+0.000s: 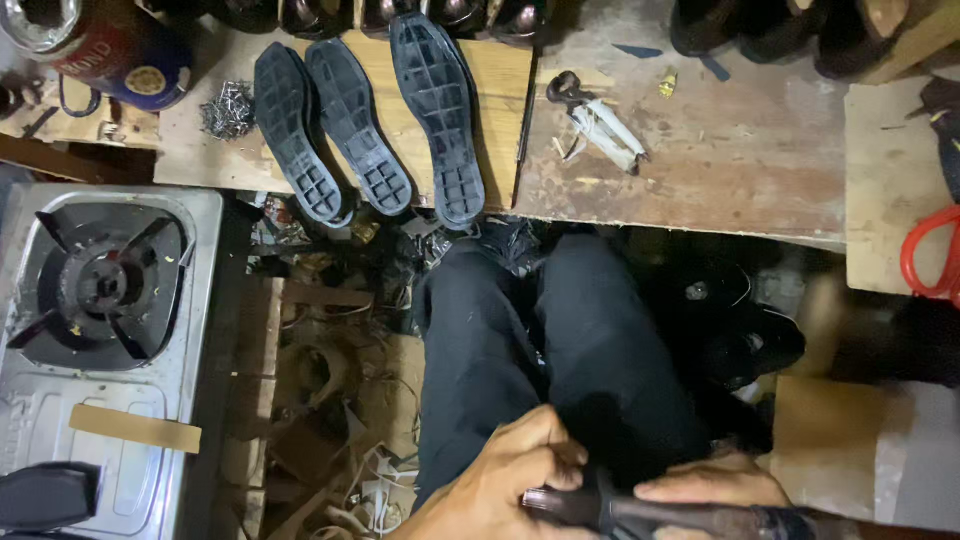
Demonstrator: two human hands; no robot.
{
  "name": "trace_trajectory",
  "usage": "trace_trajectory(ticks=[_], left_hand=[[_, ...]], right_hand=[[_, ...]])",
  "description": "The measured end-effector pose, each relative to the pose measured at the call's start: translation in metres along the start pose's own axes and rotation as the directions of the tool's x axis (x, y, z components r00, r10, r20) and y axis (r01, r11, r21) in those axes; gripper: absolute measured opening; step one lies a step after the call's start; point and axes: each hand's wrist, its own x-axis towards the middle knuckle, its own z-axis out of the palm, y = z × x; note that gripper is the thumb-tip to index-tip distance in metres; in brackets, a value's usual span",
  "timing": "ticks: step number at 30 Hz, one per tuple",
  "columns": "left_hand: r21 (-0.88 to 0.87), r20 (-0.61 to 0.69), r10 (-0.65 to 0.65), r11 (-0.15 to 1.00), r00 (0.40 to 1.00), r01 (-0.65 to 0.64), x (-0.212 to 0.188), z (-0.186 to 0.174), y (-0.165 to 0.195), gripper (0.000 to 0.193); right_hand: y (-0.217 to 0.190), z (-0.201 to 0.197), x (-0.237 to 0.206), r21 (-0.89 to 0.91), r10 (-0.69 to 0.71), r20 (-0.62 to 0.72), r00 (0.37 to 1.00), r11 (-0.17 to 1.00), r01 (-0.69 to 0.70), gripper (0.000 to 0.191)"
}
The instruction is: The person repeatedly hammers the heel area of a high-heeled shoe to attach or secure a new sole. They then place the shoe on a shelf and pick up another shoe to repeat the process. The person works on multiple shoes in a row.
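Two hands grasp a dark shoe over the lap.
Left hand (510, 470) clenches the shoe (640, 515) at its near end; right hand (715, 482) presses its top, below three black soles (365, 125) on the workbench (700, 170).

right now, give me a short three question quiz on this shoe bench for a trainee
1. True or false: three black shoe soles lie tread side up on the wooden bench.
2. What stands on the person's left side? A) a single-burner gas stove B) a sewing machine C) a bucket of water
3. Fill in: both the left hand and the right hand rest on a dark ____ held across the lap.

Key
1. True.
2. A.
3. Tool; its exact kind is too hidden at the frame edge to tell.
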Motion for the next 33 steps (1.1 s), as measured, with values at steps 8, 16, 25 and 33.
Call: trace_trajectory(ticks=[8,16,25,33], left_hand=[[-0.052,0.058,-0.039,0.998,0.998,0.042,-0.004,-0.009,0.022,0.04],[0.005,0.025,0.04,0.999,0.999,-0.04,0.0,-0.001,0.004,0.048],[-0.032,-0.169,0.021,0.999,0.985,-0.026,0.001,-0.002,0.005,0.034],[-0.081,-0.43,-0.507,0.846,0.747,0.527,-0.041,-0.018,-0.005,0.048]], right_hand=[[-0.045,0.014,0.016,0.319,0.434,-0.348,0.831,0.888,-0.33,0.038],[-0.058,-0.011,0.038,0.068,0.114,-0.377,0.919,0.993,-0.096,0.033],[-0.095,-0.025,0.1,-0.206,-0.076,-0.498,0.864,0.978,-0.032,0.089],[-0.121,-0.044,0.138,-0.461,-0.337,-0.559,0.758,0.886,0.054,0.079]])
